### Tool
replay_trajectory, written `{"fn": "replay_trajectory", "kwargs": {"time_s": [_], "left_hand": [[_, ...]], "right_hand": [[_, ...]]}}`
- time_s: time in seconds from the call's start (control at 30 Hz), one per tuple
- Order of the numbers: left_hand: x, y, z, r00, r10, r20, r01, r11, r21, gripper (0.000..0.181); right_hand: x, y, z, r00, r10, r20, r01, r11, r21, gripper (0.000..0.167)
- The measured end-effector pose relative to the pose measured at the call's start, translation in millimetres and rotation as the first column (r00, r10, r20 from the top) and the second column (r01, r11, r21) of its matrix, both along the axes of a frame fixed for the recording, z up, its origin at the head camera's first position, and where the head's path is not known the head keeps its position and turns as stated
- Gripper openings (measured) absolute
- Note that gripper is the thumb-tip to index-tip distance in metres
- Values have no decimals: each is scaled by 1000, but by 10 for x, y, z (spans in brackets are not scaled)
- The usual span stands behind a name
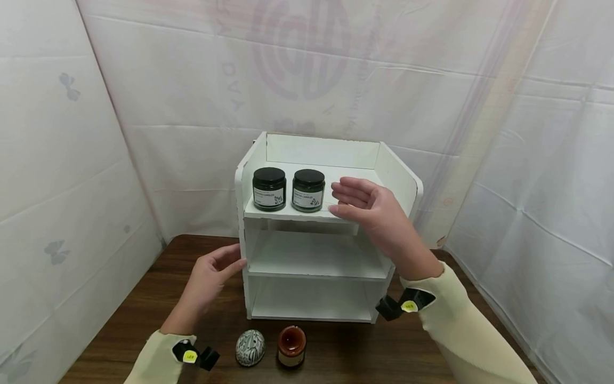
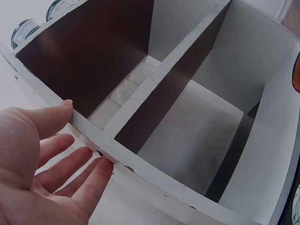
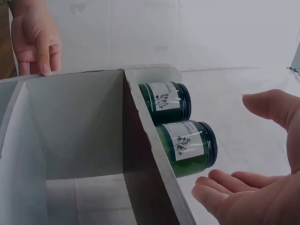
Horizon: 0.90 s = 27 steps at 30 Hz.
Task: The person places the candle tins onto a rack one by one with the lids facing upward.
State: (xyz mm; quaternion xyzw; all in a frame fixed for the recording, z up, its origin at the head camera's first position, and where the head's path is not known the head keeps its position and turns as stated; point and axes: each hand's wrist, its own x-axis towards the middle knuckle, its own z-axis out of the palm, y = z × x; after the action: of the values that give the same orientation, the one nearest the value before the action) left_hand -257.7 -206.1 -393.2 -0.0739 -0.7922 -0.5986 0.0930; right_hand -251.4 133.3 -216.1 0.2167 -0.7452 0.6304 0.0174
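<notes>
Two dark green candle jars with black lids and white labels stand side by side on the top of a white shelf unit [image 1: 316, 252]: a left jar [image 1: 269, 189] and a right jar [image 1: 308, 191]. Just right of the right jar, my right hand [image 1: 371, 208] hovers with thumb and fingers spread apart, holding nothing; the right wrist view shows a gap between it and the jar [image 3: 187, 146]. My left hand [image 1: 211, 274] touches the unit's left side panel, its thumb on the front edge and its fingers [image 2: 96, 180] against the outer face.
On the brown wooden table [image 1: 345, 352] before the unit stand a black-and-white patterned, rounded object [image 1: 250, 348] and a reddish-brown glass jar [image 1: 291, 346]. The unit's two lower compartments face me. White sheeting [image 1: 192, 160] hangs behind and at both sides.
</notes>
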Motion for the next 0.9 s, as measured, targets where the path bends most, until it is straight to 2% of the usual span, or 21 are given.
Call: {"fn": "replay_trajectory", "kwargs": {"time_s": [0.3, 0.67, 0.9], "left_hand": [[-2, 10, -3, 1000, -2, -8, 2, 1000, 0, 54], [4, 34, 9, 1000, 9, 8, -9, 1000, -2, 54], [-1, 29, -1, 1000, 16, 20, -16, 1000, -3, 54]], "right_hand": [[154, 53, -198, 992, 7, -124, -26, 988, -151, 61], [354, 83, -539, 979, 61, -194, -101, 974, -204, 58], [479, 41, -761, 961, 108, -255, -189, 928, -320, 51]]}}
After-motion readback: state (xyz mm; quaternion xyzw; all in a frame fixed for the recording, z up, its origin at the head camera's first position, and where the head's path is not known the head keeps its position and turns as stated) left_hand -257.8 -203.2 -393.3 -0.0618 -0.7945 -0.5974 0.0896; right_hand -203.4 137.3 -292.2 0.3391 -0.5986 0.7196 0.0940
